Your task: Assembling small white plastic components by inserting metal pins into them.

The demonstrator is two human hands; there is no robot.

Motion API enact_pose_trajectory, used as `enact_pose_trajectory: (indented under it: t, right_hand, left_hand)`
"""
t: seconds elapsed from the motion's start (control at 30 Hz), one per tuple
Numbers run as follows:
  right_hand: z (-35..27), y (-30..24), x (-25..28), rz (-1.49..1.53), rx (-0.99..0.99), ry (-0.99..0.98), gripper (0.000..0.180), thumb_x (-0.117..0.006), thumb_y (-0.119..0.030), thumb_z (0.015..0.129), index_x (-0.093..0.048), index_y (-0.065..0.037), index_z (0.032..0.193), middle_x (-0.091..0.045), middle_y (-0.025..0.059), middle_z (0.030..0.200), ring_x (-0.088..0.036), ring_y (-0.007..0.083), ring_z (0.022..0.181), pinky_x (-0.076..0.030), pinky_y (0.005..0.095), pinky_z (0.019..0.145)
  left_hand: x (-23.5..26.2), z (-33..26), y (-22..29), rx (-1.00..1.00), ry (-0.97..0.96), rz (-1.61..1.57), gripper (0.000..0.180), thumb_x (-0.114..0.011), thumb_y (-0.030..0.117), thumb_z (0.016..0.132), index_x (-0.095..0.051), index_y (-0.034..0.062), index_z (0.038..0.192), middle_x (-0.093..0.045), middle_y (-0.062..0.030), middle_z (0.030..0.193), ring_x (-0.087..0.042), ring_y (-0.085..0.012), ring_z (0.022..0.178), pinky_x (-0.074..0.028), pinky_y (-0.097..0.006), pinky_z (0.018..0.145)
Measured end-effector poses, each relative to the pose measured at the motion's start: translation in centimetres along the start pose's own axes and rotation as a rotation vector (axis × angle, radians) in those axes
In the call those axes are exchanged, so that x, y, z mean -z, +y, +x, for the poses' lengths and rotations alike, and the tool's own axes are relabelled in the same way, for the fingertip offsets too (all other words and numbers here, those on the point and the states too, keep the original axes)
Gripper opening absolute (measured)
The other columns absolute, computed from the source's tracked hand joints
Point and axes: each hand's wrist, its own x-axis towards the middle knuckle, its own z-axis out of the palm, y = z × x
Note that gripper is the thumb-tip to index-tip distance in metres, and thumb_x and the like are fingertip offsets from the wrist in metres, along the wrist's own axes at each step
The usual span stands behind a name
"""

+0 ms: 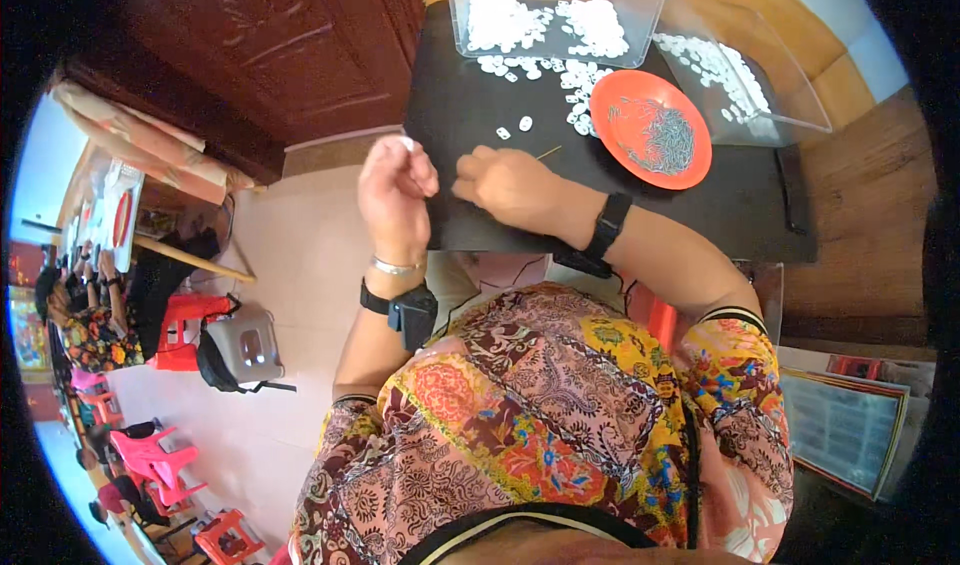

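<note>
My left hand (396, 180) is raised at the table's left edge, its fingers curled and pinching a small white plastic piece (407, 143) at the tips. Just to the right, my right hand (505, 187) is closed over the dark table, knuckles up, and its fingertips are hidden. A thin brass-coloured rod (548, 152) juts out from behind that hand; whether the fingers grip it I cannot tell. Beyond it lie two loose white pieces with holes (514, 128). To the right is an orange-red plate (612, 95) with a heap of small grey metal pins (668, 140).
A clear plastic bin (655, 15) with heaps of white pieces stands at the far side; more pieces spill before it. Another clear container (795, 100) with white pieces is at the right. At the far left are people, pink and red stools (155, 460) and a grey backpack (240, 345).
</note>
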Motion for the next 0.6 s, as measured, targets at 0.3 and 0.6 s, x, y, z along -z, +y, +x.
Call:
enact_pose_trajectory:
  t: [0.3,0.6]
  right_hand:
    - [-2.2,6.2,3.7,0.12,-0.254,0.296,0.025,-0.056,-0.005,0.079,-0.063,-0.007,0.102,-0.061,0.011,0.094,-0.06,0.0304,0.087,-0.05,0.0376,0.074]
    - [-2.3,8.7,2.1,-0.011,-0.298,-0.025,0.021,-0.061,-0.007,0.075,-0.066,-0.01,0.095,-0.06,0.0105,0.088,-0.06,0.0311,0.086,-0.049,0.0402,0.074]
  left_hand:
    - [0.7,-1.4,-3.9,0.156,-0.001,0.003,0.014,-0.048,0.014,0.089,-0.054,0.0044,0.082,-0.052,-0.003,0.06,-0.047,-0.012,0.05,-0.037,-0.023,0.047]
    - [0.9,-1.9,-4.2,0.134,-0.015,0.08,0.013,-0.048,0.015,0.09,-0.052,0.0043,0.083,-0.051,-0.0042,0.063,-0.047,-0.0142,0.052,-0.038,-0.025,0.049]
